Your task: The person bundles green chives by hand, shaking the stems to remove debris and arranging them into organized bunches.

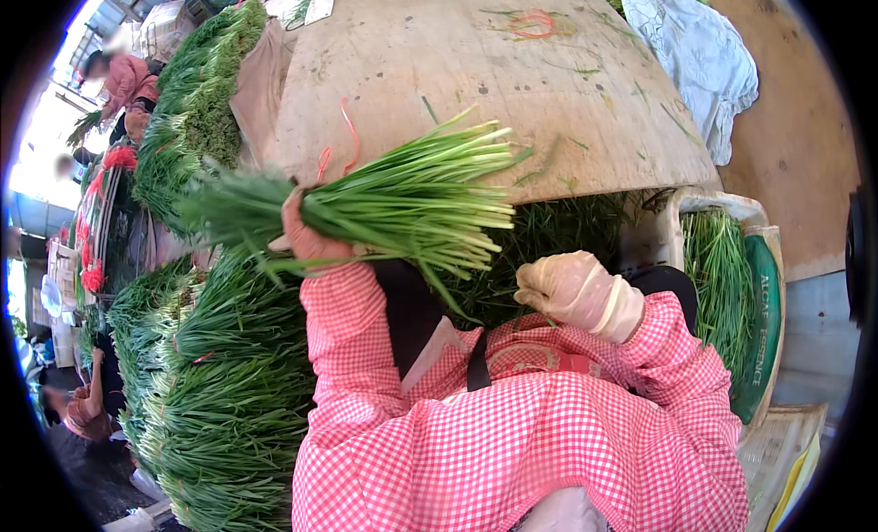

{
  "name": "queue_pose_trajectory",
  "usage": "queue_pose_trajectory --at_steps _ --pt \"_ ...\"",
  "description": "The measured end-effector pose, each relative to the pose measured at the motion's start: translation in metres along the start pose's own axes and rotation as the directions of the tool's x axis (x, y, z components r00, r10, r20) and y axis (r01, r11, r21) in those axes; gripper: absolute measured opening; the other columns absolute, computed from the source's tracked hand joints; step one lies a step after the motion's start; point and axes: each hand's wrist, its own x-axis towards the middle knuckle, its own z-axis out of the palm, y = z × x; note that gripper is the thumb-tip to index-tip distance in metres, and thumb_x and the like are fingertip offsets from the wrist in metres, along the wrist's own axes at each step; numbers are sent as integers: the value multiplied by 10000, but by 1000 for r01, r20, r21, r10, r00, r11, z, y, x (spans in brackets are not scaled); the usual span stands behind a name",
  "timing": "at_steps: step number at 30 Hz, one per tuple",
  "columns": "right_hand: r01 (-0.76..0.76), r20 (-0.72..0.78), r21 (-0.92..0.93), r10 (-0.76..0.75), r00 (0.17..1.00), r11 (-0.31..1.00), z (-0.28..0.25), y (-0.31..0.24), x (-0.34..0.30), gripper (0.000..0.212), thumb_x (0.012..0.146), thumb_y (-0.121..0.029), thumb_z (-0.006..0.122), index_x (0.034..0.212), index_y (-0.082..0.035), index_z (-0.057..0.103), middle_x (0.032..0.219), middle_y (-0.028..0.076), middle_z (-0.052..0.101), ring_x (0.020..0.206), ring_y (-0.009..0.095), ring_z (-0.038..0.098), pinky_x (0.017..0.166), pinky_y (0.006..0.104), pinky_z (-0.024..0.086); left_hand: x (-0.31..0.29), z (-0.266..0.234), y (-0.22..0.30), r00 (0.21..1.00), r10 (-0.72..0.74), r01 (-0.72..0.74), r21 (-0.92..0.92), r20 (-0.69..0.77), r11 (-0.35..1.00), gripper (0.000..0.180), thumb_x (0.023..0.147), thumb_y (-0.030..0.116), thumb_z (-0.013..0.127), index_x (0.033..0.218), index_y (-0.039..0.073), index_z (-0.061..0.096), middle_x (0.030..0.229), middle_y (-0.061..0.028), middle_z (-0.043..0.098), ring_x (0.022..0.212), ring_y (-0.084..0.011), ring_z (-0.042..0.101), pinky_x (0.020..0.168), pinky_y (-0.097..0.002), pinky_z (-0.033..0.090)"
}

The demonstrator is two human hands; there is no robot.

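Observation:
My left hand [309,232] is closed round a bunch of garlic chives [412,198], held sideways above the table's near edge. The pale cut stem ends point right; the leafy ends on the left are blurred. A red tie [350,129] sticks up behind the bunch, and I cannot tell if it is fastened. My right hand [576,290], in a pale glove with a band at the wrist, is curled closed in front of my body, apart from the bunch. Its palm is hidden, so anything inside cannot be seen.
A wooden table [393,65] carries scattered leaves and several red ties [538,23]. A pale blue cloth [695,61] lies at far right. Bunched chives [229,386] are piled at my left; a crate [672,230] of chives stands right. Other people [128,79] are at far left.

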Motion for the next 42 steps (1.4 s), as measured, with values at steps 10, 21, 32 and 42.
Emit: queue_pose_trajectory --at_steps 10,21,32,42 --pt "237 -397 -19 -225 890 971 16 55 85 365 778 -130 594 1133 -107 512 1078 123 562 1036 317 520 874 392 426 -53 -45 104 988 13 -13 -2 156 1000 331 828 188 539 1119 36 500 859 -60 598 851 -221 556 847 -393 439" --pt "-55 -384 -300 -67 921 952 -27 87 182 339 854 -274 516 1159 -125 507 1135 137 545 1029 332 525 879 423 425 -46 -60 107 987 14 10 -150 157 989 364 832 165 515 1165 34 452 802 -41 541 800 -182 545 865 -387 427" --pt "281 8 -578 -339 941 766 -3 -14 340 318 811 -145 494 1120 -104 558 1313 109 441 1248 282 377 1046 360 286 -19 -36 108 972 -106 117 -41 208 992 418 842 161 519 1235 62 421 826 -23 519 818 -155 523 902 -392 410" --pt "376 -13 -637 -497 868 673 -9 30 302 150 770 -123 518 917 -123 549 854 58 597 881 244 600 989 453 325 6 -19 88 961 -222 228 -20 166 973 433 818 151 503 1231 72 401 806 -49 530 791 -189 545 828 -415 447"
